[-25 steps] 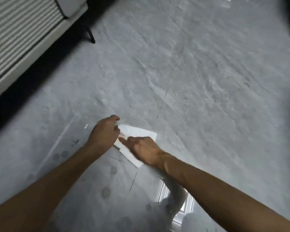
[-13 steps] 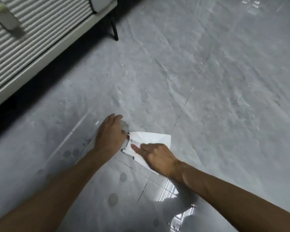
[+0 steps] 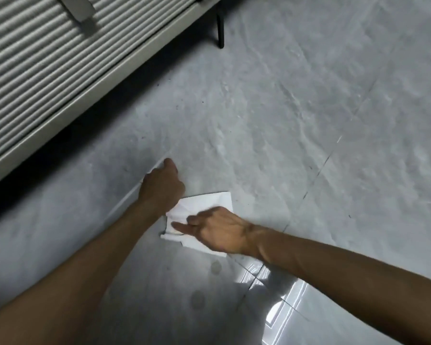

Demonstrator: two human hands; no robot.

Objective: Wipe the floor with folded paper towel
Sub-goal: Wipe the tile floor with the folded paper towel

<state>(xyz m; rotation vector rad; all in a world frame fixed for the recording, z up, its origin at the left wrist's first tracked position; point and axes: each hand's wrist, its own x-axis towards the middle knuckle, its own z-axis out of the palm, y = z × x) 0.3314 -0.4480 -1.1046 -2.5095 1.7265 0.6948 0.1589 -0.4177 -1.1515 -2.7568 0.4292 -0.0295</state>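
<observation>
A white paper towel [image 3: 207, 204] lies partly folded on the grey tiled floor [image 3: 296, 135], near the middle of the view. My right hand [image 3: 219, 230] rests on the towel's near part, index finger stretched out to the left and pressing it down. My left hand [image 3: 163, 188] sits at the towel's left edge with its fingers curled; whether it grips the paper is hidden by the back of the hand. Both forearms reach in from the bottom corners.
A cream cabinet with a ribbed front [image 3: 35, 58] runs along the upper left, with a dark gap beneath it. A thin black furniture leg [image 3: 220, 31] stands behind. Round damp spots [image 3: 215, 267] mark the floor close to me. Bright window glare [image 3: 281, 302] shines at the lower right.
The view has shifted so the cabinet fills more of the upper left. Both hands stay at the towel; my right index finger has slid out along its lower left part.
</observation>
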